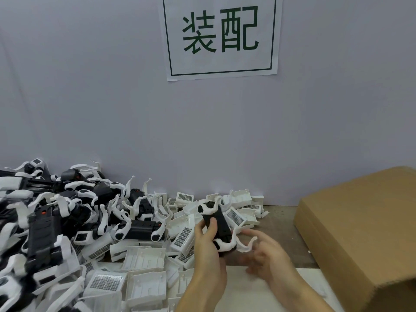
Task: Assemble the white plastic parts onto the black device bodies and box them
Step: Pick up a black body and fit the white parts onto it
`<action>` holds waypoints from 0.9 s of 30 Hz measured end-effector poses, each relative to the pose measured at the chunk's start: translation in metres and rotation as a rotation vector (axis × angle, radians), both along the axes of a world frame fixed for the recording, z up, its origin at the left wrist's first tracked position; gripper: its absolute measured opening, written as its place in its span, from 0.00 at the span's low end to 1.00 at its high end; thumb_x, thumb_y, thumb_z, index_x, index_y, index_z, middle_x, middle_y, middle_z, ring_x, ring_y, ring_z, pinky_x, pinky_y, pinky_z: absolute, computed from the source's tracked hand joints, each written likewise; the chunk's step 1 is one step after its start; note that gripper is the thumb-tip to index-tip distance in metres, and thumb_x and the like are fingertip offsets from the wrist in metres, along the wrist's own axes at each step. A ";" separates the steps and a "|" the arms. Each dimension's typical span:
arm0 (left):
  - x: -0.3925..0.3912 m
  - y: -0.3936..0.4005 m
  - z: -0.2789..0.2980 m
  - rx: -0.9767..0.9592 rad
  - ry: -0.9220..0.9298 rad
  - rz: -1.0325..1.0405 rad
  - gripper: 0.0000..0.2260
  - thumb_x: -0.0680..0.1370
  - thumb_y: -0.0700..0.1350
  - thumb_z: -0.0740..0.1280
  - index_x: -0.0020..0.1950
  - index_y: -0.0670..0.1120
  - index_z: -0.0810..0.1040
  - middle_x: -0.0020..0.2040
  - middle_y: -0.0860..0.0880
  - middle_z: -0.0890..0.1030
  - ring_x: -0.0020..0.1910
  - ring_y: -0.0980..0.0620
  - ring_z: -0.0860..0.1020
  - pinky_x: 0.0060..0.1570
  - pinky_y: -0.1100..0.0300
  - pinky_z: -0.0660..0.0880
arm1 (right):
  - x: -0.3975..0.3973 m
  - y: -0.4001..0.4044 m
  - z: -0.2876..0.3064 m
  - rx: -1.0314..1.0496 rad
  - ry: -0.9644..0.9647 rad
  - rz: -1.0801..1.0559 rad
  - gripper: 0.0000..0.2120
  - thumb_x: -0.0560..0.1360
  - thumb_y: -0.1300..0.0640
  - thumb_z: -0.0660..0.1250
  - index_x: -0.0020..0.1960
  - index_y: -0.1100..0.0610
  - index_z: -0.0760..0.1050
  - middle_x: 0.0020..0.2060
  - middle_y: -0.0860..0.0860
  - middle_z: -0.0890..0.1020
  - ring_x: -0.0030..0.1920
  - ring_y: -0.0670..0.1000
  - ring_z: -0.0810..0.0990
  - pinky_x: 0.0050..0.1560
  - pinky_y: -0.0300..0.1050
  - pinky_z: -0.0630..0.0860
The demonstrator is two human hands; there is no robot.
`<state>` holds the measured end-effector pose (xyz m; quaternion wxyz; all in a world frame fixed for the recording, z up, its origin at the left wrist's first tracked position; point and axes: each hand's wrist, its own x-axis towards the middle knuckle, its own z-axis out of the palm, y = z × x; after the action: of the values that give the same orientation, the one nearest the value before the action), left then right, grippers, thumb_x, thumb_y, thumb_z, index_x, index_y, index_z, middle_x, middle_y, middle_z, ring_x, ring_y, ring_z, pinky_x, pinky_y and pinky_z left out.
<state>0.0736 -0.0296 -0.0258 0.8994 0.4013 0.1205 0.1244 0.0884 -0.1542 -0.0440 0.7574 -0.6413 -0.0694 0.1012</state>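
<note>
Left hand point(208, 238) grips black body point(219, 224) with white arms point(238, 244), held above the table's point(276, 224) middle. Right hand point(267, 255) motion-blurred beside it, grip unreadable. Parts pile point(74, 221) cut off left; box point(360, 228) cut off right.
</note>
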 end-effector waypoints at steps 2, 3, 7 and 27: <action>0.001 -0.002 0.000 -0.015 0.009 -0.002 0.13 0.81 0.44 0.66 0.63 0.38 0.77 0.49 0.39 0.83 0.43 0.43 0.81 0.44 0.50 0.80 | 0.006 -0.004 -0.004 -0.178 -0.085 -0.178 0.20 0.77 0.71 0.56 0.56 0.53 0.80 0.37 0.54 0.83 0.37 0.54 0.79 0.37 0.47 0.74; 0.000 -0.004 0.001 -0.020 0.011 -0.012 0.15 0.80 0.44 0.67 0.62 0.35 0.77 0.46 0.39 0.83 0.40 0.44 0.82 0.37 0.54 0.79 | 0.008 -0.004 -0.005 -0.252 -0.133 -0.230 0.20 0.77 0.71 0.57 0.56 0.52 0.80 0.38 0.52 0.83 0.37 0.52 0.79 0.39 0.46 0.75; -0.001 -0.004 0.001 -0.027 0.044 -0.020 0.17 0.79 0.45 0.69 0.62 0.35 0.79 0.44 0.40 0.84 0.35 0.48 0.83 0.28 0.61 0.77 | 0.027 0.001 -0.007 -0.491 -0.377 -0.331 0.14 0.80 0.66 0.62 0.55 0.50 0.79 0.45 0.44 0.84 0.43 0.42 0.82 0.39 0.32 0.72; 0.009 -0.001 -0.014 0.105 0.028 0.056 0.07 0.77 0.44 0.71 0.55 0.48 0.81 0.45 0.45 0.86 0.44 0.46 0.85 0.41 0.53 0.82 | 0.098 0.041 -0.007 -0.942 -0.487 -0.335 0.12 0.71 0.51 0.72 0.54 0.50 0.77 0.47 0.48 0.81 0.51 0.52 0.78 0.53 0.54 0.77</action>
<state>0.0823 -0.0305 -0.0400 0.8714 0.4462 0.1378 0.1502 0.1865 -0.1131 -0.0505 0.3565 -0.9178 -0.0867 -0.1516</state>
